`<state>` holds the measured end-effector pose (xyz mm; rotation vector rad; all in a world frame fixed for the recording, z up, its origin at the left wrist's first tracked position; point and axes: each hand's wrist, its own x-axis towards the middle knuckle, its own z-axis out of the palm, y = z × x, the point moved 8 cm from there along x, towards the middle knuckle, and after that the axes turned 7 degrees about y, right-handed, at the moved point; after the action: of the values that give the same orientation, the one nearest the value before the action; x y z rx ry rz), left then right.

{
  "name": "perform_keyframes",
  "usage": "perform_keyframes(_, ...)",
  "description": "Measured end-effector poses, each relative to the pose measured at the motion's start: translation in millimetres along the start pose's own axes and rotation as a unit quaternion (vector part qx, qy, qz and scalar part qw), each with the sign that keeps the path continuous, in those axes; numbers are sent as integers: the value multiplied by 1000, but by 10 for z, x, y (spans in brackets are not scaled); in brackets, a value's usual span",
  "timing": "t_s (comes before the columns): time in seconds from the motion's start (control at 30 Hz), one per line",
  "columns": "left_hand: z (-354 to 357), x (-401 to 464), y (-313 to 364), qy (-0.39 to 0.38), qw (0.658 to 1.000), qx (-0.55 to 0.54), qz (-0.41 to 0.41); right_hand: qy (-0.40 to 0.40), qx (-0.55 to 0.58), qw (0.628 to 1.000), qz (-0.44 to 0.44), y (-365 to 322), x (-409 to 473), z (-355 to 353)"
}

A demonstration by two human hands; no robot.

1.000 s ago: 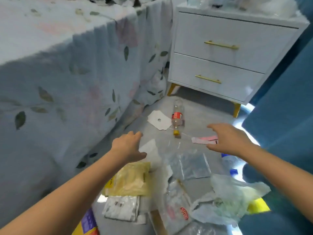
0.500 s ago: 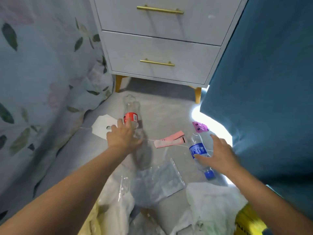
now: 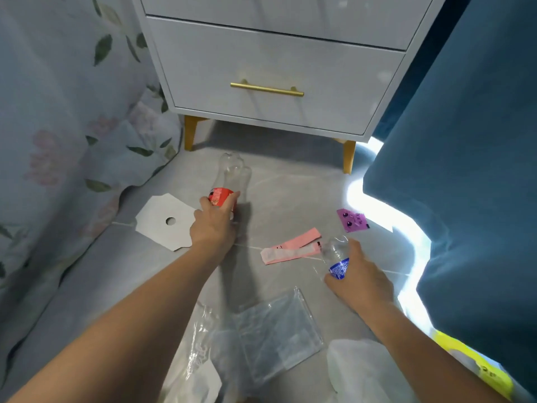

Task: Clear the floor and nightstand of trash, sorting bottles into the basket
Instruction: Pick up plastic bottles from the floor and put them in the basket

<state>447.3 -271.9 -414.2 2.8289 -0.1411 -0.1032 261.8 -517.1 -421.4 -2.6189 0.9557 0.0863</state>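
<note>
Hands grip bottles: left hand (image 3: 213,226) on red-labelled bottle (image 3: 229,183), right hand (image 3: 359,282) on blue-labelled bottle (image 3: 337,258).

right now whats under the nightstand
Under the nightstand, between its gold legs, only bare grey floor in shadow shows. The space further back is hidden by the lower drawer.

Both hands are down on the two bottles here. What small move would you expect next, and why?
Probably lifting both bottles off the floor. The left hand is wrapped around the red-labelled bottle, the right hand around the blue-labelled bottle, and both bottles seem to lie on the tiles. No basket is in view, so carrying comes after.
</note>
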Motion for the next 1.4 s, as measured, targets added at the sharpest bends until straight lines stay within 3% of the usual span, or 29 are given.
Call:
perform_keyframes(0.27,-251,-194,-32,9,999,-25,26,36,17,999,-10,-18,-38,-5)
perform_keyframes(0.43,-536,-582,-217,19,998,-39,38,9,-10,998,-53,-174,-48,-74)
perform_keyframes(0.63,-982,-1000,-974,37,997,60,17,11,-21,986,-166,-989,-308,-352)
perform_keyframes(0.8,-1794,-1602,-1813,71,994,27,-74,-28,-2,963,-269,-2003,-1054,-308)
perform_keyframes(0.97,-2719,-2689,-2557,85,987,7,-138,-79,9,919,-387,-3026,-2369,-188)
perform_keyframes(1.1,-3364,-3674,-2896,93,985,51,-135,-96,21,875,-475,-3630,-3460,-201)
perform_keyframes(1.4,-4080,-6194,-3523,165,966,24,-199,-141,-36,748,-647,-4124,-5742,-500)
